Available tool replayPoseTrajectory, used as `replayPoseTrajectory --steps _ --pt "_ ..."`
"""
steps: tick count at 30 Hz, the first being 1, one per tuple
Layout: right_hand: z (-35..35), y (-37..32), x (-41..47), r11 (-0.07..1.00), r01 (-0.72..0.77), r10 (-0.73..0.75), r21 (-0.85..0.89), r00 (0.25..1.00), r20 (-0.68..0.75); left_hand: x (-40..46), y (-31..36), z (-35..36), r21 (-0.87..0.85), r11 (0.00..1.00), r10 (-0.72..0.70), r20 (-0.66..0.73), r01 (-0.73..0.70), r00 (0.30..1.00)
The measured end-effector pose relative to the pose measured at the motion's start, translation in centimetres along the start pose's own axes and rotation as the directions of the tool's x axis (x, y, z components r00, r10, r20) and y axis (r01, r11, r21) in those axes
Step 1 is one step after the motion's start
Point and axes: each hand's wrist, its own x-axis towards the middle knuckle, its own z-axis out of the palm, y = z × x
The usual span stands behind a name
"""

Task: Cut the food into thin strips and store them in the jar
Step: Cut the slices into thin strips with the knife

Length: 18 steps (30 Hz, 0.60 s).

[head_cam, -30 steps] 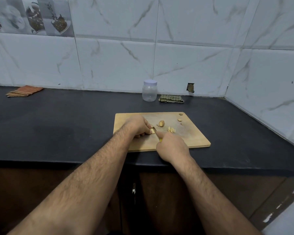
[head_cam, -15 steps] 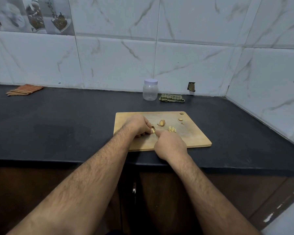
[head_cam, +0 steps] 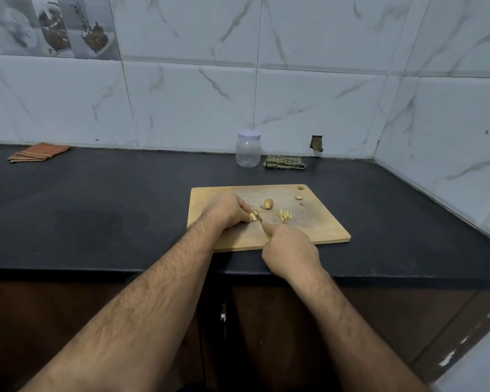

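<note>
Far to your left an orange striped cloth (head_cam: 38, 152) lies folded on the black counter (head_cam: 111, 210), well apart from the work. On the wooden cutting board (head_cam: 323, 227), your left hand (head_cam: 227, 210) curls over a small pale piece of ginger (head_cam: 254, 217) and pins it down with bent fingertips. Just beside it your right hand (head_cam: 290, 251) is wrapped around a knife (head_cam: 260, 217), forefinger stretched along it, the blade resting against the piece. You are mid-slicing, so I judge the next move calls for short, even strokes with the left fingertips tucked back. To the right lie a heap of cut strips (head_cam: 285, 215) and an uncut chunk (head_cam: 268, 204). The lidded jar (head_cam: 248, 149) stands by the wall beside a green cloth (head_cam: 284, 162), not yet opened.
</note>
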Motion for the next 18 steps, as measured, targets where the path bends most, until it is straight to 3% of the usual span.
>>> replayPoseTrajectory --steps 18 --pt "0.0 -1.1 1.9 1.000 0.022 -0.022 -0.006 1.000 0.022 0.3 -0.6 0.4 0.035 0.998 0.047 -0.047 -0.046 0.998"
